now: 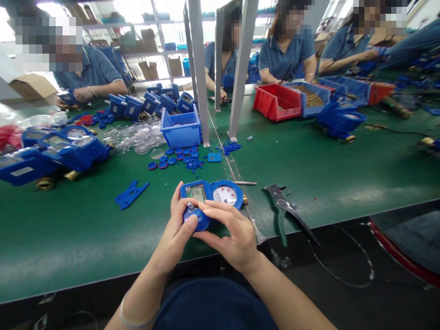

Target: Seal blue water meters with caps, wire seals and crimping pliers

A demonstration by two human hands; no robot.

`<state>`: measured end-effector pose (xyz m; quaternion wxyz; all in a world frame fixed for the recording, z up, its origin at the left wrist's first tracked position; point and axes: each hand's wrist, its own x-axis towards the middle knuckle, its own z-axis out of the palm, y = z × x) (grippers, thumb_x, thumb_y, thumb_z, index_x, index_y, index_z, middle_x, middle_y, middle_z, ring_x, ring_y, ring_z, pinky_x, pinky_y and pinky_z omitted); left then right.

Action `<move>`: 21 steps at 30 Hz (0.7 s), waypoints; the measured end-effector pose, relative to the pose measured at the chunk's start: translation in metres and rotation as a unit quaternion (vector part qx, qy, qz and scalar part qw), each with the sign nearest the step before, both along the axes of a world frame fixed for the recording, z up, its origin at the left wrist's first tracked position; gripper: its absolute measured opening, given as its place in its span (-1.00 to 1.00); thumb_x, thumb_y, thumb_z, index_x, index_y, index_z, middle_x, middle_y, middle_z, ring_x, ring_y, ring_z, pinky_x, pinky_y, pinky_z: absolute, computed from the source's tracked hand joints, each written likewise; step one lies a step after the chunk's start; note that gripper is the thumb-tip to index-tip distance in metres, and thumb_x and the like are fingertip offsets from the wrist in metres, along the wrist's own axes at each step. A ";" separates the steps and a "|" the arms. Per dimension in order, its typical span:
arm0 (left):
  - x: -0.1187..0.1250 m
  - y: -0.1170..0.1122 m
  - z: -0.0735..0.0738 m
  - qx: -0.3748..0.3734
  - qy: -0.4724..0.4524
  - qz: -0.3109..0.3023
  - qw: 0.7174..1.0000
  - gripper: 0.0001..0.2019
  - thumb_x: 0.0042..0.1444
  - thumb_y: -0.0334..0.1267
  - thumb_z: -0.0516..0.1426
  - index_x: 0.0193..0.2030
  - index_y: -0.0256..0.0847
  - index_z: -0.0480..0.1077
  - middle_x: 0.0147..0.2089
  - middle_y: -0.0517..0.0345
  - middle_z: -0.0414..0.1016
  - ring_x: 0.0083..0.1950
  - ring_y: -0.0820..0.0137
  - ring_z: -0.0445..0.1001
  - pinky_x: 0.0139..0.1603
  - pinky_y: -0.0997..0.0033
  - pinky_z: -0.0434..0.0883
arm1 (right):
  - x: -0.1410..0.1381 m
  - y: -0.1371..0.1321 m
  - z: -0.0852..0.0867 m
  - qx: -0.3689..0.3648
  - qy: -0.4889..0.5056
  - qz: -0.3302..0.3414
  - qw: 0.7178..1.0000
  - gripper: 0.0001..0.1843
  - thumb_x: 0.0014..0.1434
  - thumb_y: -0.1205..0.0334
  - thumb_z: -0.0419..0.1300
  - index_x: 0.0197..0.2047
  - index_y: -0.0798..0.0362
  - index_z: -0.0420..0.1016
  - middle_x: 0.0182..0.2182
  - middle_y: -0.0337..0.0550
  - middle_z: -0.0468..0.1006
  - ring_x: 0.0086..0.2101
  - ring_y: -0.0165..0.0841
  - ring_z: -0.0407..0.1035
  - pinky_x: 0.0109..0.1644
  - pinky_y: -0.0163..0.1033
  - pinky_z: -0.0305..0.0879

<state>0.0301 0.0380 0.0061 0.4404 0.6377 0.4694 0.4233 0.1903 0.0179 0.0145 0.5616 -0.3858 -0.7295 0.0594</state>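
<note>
Meter: we hold a blue meter (213, 195) just above the near edge of the green surface (103, 238), right in front of us.
Hands: both are closed on it. Our left hand (177, 229) cups the near end with its thumb pressed on a round blue cap (198, 221). Our right hand (230, 233) wraps the other side, with its fingers laid across the body.
Fitted so far: a grey screen (196, 192) and a white dial with a red ring (225, 195) sit in the top face. A brass fitting shows at the meter's right end.
Unfinished: a small metal part (190, 206) stands just beside the cap. We judge the cap is the piece being worked, but we cannot tell whether it is fully seated.
Writing: the screen shows faint digits and the dial has small print, both too small to read.
Beside us: green-handled pliers (283, 206) lie to the right, untouched, with a thin metal pin (244, 183) nearer the meter.
Loose parts: a flat blue plate (130, 193) lies to the left. Farther back are spare blue caps (175, 156), clear discs (137, 137) and a blue bin (181, 128).
Other meters: a row (51, 151) lies at far left with white labels that we cannot read.
Across the surface: a red bin (277, 101) stands there, and other people in blue shirts work with their own hands.
</note>
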 end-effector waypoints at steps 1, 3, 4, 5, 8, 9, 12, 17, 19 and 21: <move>0.000 0.000 0.000 -0.001 0.004 -0.008 1.000 -0.61 0.25 0.13 0.02 0.02 -0.06 0.38 0.55 0.17 -0.20 0.57 0.17 -0.24 0.56 -0.03 -0.12 | 0.000 0.000 0.000 -0.002 -0.010 0.006 1.000 -0.50 0.04 0.27 0.40 0.03 0.10 0.37 -0.04 -0.13 0.57 0.06 -0.47 0.45 0.20 -0.37 0.45; 0.000 0.000 0.002 -0.004 0.013 -0.014 1.000 -0.64 0.23 0.10 0.07 0.02 -0.06 0.38 0.54 0.18 -0.20 0.58 0.22 -0.31 0.57 -0.01 -0.19 | 0.000 0.001 -0.001 0.005 -0.014 0.015 1.000 -0.55 0.04 0.29 0.40 -0.03 0.10 0.37 -0.05 -0.15 0.58 0.06 -0.46 0.45 0.21 -0.36 0.45; 0.000 0.001 0.003 -0.002 0.015 -0.008 1.000 -0.66 0.25 0.09 0.05 -0.01 -0.07 0.38 0.54 0.16 -0.16 0.58 0.25 -0.31 0.57 0.00 -0.19 | 0.000 0.001 -0.001 0.012 -0.008 0.015 1.000 -0.57 0.01 0.29 0.41 -0.08 0.09 0.37 -0.09 -0.18 0.59 0.03 -0.46 0.47 0.19 -0.36 0.46; 0.001 0.002 0.004 0.000 0.015 -0.001 1.000 -0.66 0.28 0.08 0.01 -0.04 -0.08 0.39 0.53 0.15 -0.13 0.58 0.28 -0.28 0.57 0.02 -0.18 | 0.000 0.000 0.000 0.021 -0.003 0.012 1.000 -0.58 -0.02 0.30 0.43 -0.13 0.09 0.37 -0.13 -0.20 0.60 -0.01 -0.47 0.49 0.16 -0.36 0.48; 0.003 0.004 0.006 0.003 0.019 0.024 1.000 -0.62 0.32 0.07 -0.07 -0.13 -0.12 0.42 0.50 0.10 -0.03 0.57 0.30 -0.19 0.57 0.07 -0.11 | -0.001 -0.001 0.001 0.046 0.012 0.000 0.999 -0.60 -0.05 0.33 0.45 -0.21 0.09 0.33 -0.23 -0.26 0.61 -0.12 -0.50 0.52 0.12 -0.35 0.50; 0.003 0.004 0.006 -0.003 0.016 0.026 1.000 -0.60 0.33 0.08 -0.09 -0.14 -0.13 0.42 0.50 0.10 -0.03 0.56 0.30 -0.18 0.57 0.08 -0.10 | -0.001 -0.002 0.001 0.049 0.015 -0.004 0.999 -0.59 -0.04 0.34 0.44 -0.20 0.08 0.33 -0.25 -0.26 0.61 -0.12 -0.50 0.52 0.13 -0.34 0.50; 0.004 0.001 0.006 -0.028 -0.017 0.014 0.999 -0.56 0.30 0.14 -0.10 -0.06 -0.12 0.40 0.53 0.13 -0.13 0.57 0.27 -0.19 0.57 0.09 -0.08 | -0.003 -0.003 0.001 0.032 0.004 -0.012 0.999 -0.53 0.02 0.32 0.41 -0.03 0.09 0.34 -0.11 -0.15 0.59 0.03 -0.45 0.47 0.19 -0.33 0.47; 0.004 0.001 0.006 -0.002 -0.001 0.023 1.000 -0.64 0.27 0.12 0.00 -0.11 -0.09 0.41 0.51 0.13 -0.09 0.57 0.29 -0.20 0.57 0.06 -0.14 | -0.006 -0.006 0.000 0.027 0.024 0.004 0.999 -0.62 0.01 0.35 0.41 -0.13 0.09 0.37 -0.16 -0.20 0.61 -0.05 -0.47 0.51 0.13 -0.36 0.50; 0.004 0.003 0.005 -0.001 0.007 0.033 0.999 -0.61 0.30 0.12 -0.06 -0.16 -0.12 0.42 0.48 0.07 0.01 0.56 0.28 -0.15 0.55 0.03 -0.08 | -0.007 -0.005 -0.001 0.043 0.043 0.000 0.998 -0.62 -0.02 0.39 0.43 -0.20 0.08 0.35 -0.24 -0.28 0.62 -0.11 -0.51 0.53 0.08 -0.39 0.52; 0.003 0.005 0.003 -0.001 0.005 0.028 1.000 -0.57 0.30 0.14 -0.09 -0.13 -0.12 0.42 0.48 0.06 0.02 0.55 0.24 -0.12 0.54 0.00 -0.02 | -0.007 -0.004 -0.001 0.042 0.040 -0.012 0.998 -0.61 -0.02 0.39 0.43 -0.19 0.08 0.34 -0.20 -0.26 0.62 -0.08 -0.50 0.52 0.09 -0.39 0.52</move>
